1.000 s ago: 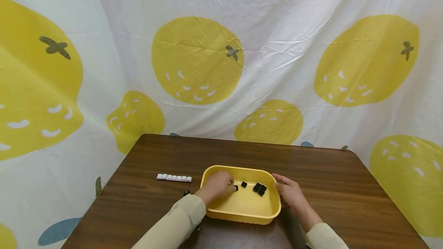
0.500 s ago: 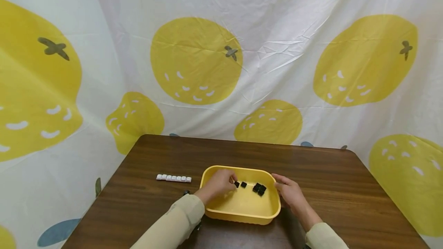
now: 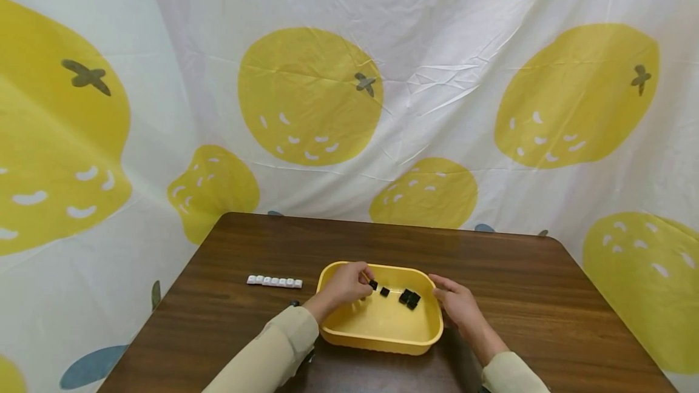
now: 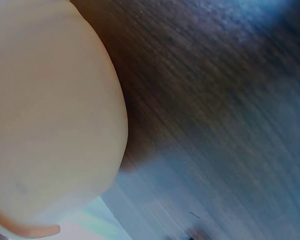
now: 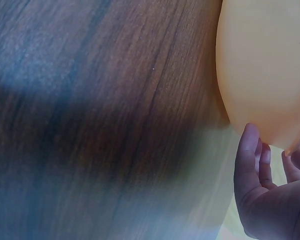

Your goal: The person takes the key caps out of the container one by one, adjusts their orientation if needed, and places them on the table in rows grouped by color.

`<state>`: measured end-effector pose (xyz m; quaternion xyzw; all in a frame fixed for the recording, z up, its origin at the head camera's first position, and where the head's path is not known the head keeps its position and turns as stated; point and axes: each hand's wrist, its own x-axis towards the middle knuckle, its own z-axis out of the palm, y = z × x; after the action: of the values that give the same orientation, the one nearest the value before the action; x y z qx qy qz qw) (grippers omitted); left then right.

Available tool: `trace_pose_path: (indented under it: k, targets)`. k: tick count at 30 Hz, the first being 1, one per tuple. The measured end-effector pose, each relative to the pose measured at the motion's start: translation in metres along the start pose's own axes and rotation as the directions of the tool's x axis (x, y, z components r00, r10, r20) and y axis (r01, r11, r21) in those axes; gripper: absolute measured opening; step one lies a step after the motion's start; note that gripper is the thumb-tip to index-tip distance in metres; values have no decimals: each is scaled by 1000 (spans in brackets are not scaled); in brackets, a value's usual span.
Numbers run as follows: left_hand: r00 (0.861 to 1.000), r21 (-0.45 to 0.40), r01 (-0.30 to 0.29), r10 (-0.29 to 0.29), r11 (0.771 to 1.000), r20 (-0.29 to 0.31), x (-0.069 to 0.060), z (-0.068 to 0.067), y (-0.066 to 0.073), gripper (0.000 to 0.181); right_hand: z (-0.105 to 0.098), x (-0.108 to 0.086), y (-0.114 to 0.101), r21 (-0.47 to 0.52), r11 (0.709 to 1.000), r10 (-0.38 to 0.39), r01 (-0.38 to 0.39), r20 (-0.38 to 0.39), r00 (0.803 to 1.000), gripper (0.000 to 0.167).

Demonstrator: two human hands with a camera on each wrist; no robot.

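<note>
A yellow plastic bin (image 3: 382, 337) stands on the table, holding several small black keycaps. My left hand (image 3: 345, 282) reaches over the bin's left side, and its fingertips pinch one black keycap (image 3: 373, 284) near the far wall. Another black keycap (image 3: 384, 292) lies just right of it, and a small cluster of black keycaps (image 3: 409, 298) sits further right. My right hand (image 3: 459, 305) holds the bin's right rim. In the right wrist view, the right hand (image 5: 270, 200) has its thumb at the rim and fingers against the outer wall. The left wrist view shows the bin's wall (image 4: 55, 115) but no hand.
A straight row of several white keycaps (image 3: 275, 282) lies on the brown wooden table (image 3: 524, 296), left of the bin. A lemon-print curtain (image 3: 437, 108) hangs behind the table. A small dark object (image 3: 295, 303) is partly hidden by the left sleeve.
My left hand has lifted slightly and shifted toward the far wall, with the black keycap moving along at its fingertips. The right hand and bin have hardly moved.
</note>
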<state>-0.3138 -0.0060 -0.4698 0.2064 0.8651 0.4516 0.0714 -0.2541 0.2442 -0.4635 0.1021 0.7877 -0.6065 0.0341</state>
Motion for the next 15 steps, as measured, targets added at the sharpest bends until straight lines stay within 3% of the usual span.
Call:
trace_pose_path:
  k: [15]
  targets:
    - [1000, 13, 1, 0, 1000, -7, -1, -3, 2, 18, 0, 0, -1, -15, 1000, -5, 5, -10, 1000, 43]
